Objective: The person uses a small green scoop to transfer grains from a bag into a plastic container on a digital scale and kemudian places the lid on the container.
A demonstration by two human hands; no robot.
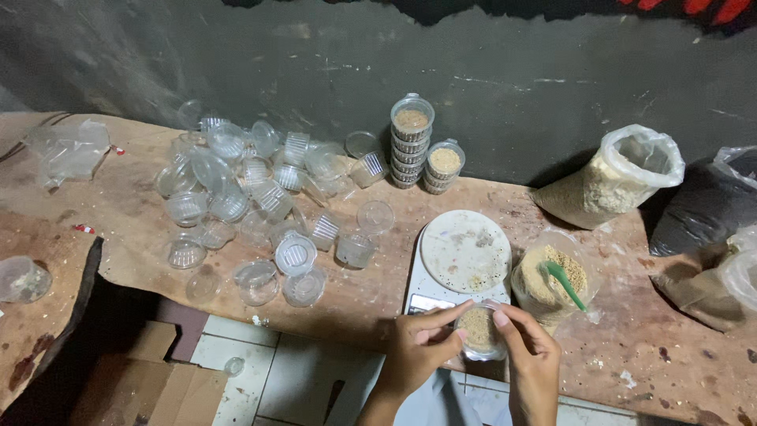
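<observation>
- The left hand (415, 347) and the right hand (527, 355) are sitting nearest the camera, at about 6 o'clock in the view, both gripping one small clear cup (479, 332) filled with tan grain.
- The left fingers (451, 313) are curling around the cup's left side and top edge; the right fingers (505, 319) are pinching its right rim. Whether a lid is being pressed on, I cannot tell.
- The cup is hanging over the near edge of the wooden table (347, 296), just in front of a kitchen scale (464, 254) at 12 o'clock from the hands.
- Just beside the scale, at 3 o'clock from it, an open bag of grain (544, 284) is holding a green scoop (564, 282) that is leaning in it.
- At 9 o'clock from the scale, a heap of empty clear cups and lids (260, 197) is spreading across the table.
- Further back, at 12 o'clock from the scale, two stacks of filled cups (422, 146) are standing against the dark wall (489, 63).
- At 2 o'clock, a clear sack of pale grain (611, 177) is leaning, with a black bag (706, 205) lying beside it at the far right.
</observation>
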